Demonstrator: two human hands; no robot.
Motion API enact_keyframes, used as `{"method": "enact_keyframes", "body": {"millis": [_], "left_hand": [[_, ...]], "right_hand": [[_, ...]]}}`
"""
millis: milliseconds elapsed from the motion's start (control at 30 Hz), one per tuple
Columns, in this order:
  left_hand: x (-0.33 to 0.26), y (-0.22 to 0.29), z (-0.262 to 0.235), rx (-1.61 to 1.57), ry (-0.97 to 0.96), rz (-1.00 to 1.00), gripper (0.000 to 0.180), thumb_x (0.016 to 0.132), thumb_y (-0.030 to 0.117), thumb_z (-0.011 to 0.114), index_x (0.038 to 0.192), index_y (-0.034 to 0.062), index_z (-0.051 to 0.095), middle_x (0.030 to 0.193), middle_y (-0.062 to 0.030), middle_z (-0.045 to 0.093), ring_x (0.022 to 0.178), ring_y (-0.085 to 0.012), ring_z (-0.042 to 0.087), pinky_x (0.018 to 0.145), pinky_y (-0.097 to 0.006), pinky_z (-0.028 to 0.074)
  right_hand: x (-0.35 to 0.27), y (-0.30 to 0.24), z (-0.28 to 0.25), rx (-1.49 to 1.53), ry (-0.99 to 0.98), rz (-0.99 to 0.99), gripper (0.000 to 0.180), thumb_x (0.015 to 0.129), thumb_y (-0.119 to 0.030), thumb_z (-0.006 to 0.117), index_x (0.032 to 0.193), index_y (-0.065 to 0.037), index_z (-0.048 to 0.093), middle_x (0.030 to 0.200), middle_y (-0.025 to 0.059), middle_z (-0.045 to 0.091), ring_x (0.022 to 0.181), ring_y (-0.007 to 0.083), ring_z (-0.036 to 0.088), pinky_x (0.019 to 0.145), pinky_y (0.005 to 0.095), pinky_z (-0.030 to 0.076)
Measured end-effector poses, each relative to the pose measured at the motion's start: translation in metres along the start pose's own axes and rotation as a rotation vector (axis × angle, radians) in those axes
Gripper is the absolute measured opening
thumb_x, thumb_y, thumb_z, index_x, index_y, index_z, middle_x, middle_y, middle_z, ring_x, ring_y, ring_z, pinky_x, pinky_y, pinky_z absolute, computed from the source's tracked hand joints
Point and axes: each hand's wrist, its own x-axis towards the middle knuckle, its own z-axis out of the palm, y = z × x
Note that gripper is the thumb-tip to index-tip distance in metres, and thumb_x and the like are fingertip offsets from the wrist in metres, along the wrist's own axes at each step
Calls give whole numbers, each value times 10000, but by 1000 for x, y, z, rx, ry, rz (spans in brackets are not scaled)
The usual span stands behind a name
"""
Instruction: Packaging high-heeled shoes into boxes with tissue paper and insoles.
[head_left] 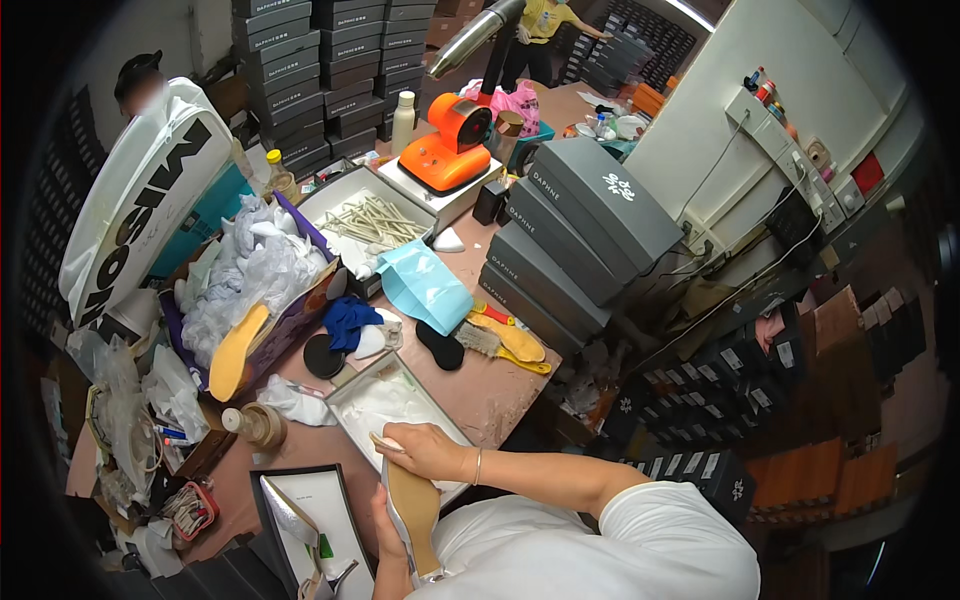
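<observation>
A shoe [412, 508] with a tan sole is held close to my body, its sole facing up. My right hand [428, 452], with a bangle at the wrist, is closed around the shoe's far end. Along the left side of the shoe, my left hand [388, 528] grips it, its fingers partly hidden underneath. Left of my hands lies an open shoebox [345, 500] with a silver shoe [290, 515] in it. Just beyond my right hand is an open grey box [345, 400] holding white tissue paper [385, 400].
Brushes [478, 340], a yellow insole [238, 352] and a light-blue sheet [425, 285] lie across the table. An orange machine [445, 155] stands at the back. Grey shoeboxes [570, 220] lean in a pile at the right edge. A person [545, 25] in yellow stands far behind.
</observation>
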Motion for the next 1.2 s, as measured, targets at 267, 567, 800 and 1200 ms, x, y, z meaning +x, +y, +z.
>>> {"method": "enact_keyframes", "body": {"millis": [267,567,800,1200], "left_hand": [[50,20,-42,-36,59,-199,414,907,377,436,1065,24,585,989,-94,636,865,-193,626,765,-301,509],[64,16,-48,-207,-11,-176,398,915,367,429,1043,29,593,987,-99,638,870,-196,628,771,-314,516],[53,2,-66,-178,-63,-40,445,939,380,363,1128,35,572,1030,-85,629,911,-192,615,810,-320,505],[40,-4,-68,-317,-232,-51,472,963,395,327,1152,30,559,1014,-77,641,903,-192,617,855,-307,495]], "right_hand": [[-5,-4,6,70,-18,-49,207,890,-237,597,903,-41,533,805,169,596,716,380,606,603,425,483],[-4,-5,11,142,0,-30,195,897,-244,594,930,-54,562,812,137,556,709,337,595,610,390,481],[-17,-29,24,48,-7,-287,191,915,-238,558,1046,-101,577,814,108,528,683,298,582,574,376,478],[6,-13,26,1,-81,-54,263,836,-184,613,1072,-81,561,871,150,618,782,357,623,660,418,516]]}}
